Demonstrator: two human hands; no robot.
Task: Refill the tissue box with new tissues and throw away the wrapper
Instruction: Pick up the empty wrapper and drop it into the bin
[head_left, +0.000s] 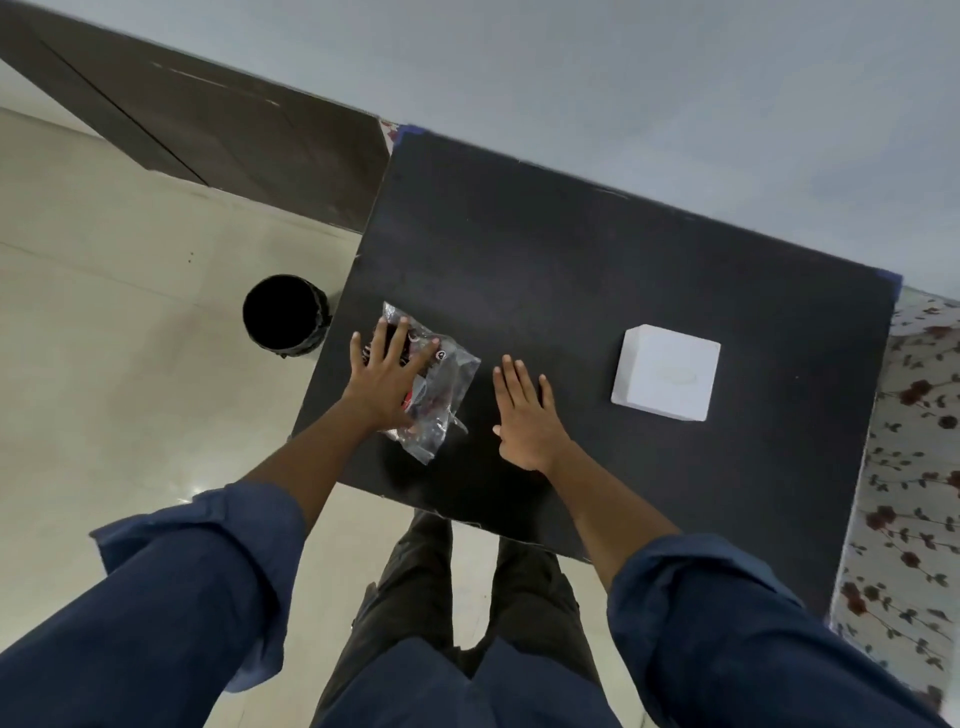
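You stood at a dark, square surface (597, 270) and looked straight down at both of your hands. Your left hand (387, 376) lay flat with its fingers spread wide, palm down, on a crinkled clear wrapper (447, 395) with red, black and white print. The wrapper sat near the surface's left edge, and most of it showed beyond your fingertips and to the right of your palm. I could not tell whether tissues were inside it. That grip pinched nothing; it only rested on the plastic.

Your right hand (524, 415) lay just to the right of the wrapper, apart from it, palm down on the bare surface. Its fingers were straight and close together, and its grip held nothing.

The white tissue box (667, 371) stood well to the right of your right hand, alone on the surface. Its top looked closed, with a faint oval mark in the middle.

A round black bin (284, 314) stood on the pale floor (104, 312), just beyond and to the left of your left hand, beside the surface's left edge. Your rolled blue sleeves (208, 571) filled the lower part of the view.
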